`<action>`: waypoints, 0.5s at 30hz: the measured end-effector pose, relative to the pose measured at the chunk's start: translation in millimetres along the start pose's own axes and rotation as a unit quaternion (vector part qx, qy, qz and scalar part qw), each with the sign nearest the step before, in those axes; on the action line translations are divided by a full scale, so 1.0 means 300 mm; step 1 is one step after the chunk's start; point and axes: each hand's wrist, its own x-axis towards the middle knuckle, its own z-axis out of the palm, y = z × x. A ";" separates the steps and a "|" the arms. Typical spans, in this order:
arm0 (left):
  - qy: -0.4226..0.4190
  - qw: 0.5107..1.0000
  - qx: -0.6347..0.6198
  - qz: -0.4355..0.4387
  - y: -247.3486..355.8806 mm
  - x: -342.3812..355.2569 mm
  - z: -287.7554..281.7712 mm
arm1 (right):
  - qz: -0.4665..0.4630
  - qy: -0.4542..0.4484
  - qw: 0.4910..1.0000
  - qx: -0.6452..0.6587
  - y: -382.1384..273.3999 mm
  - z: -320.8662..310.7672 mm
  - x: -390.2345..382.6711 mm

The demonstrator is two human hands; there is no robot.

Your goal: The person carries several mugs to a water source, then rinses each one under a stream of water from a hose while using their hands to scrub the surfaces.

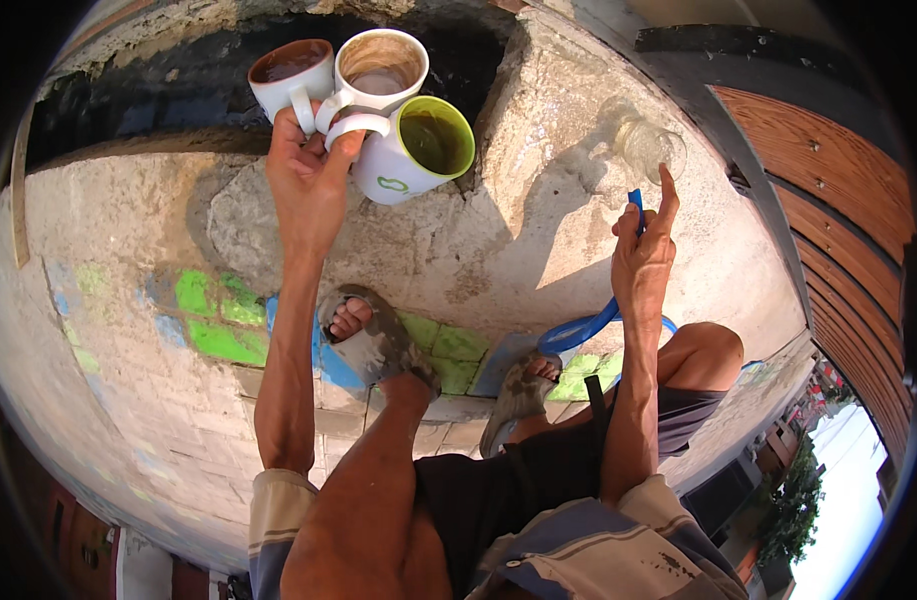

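Observation:
My left hand [313, 190] is closed round the handles of three mugs, held over the dark drain opening. One is a white mug with a brown inside [276, 96], with liquid in it. Beside it is a white mug with brown residue [370, 98]. The nearest is a white mug with a lime-green inside [378, 180], also holding some dark liquid. My right hand [643, 265] grips a blue hose [588, 328] near its end, index finger stretched out. That fingertip overlaps a clear glass [650, 148] on the wet concrete; whether they touch I cannot tell.
A dark drain [148, 110] runs along the far left, edged by rough concrete [538, 110]. Paving with green and blue paint [223, 340] lies under my sandalled feet. Brown slats [818, 160] in a dark frame stand at right.

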 end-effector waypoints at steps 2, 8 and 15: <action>0.000 1.000 -0.005 -0.009 0.004 -0.012 0.006 | -0.008 0.024 1.000 -0.007 0.028 0.035 0.025; 0.007 1.000 0.008 -0.017 0.015 -0.026 -0.014 | 0.037 0.044 0.998 -0.020 0.095 0.100 0.098; 0.025 0.999 0.021 0.017 0.048 -0.042 -0.047 | -0.003 -0.042 0.995 0.095 -0.134 0.126 0.094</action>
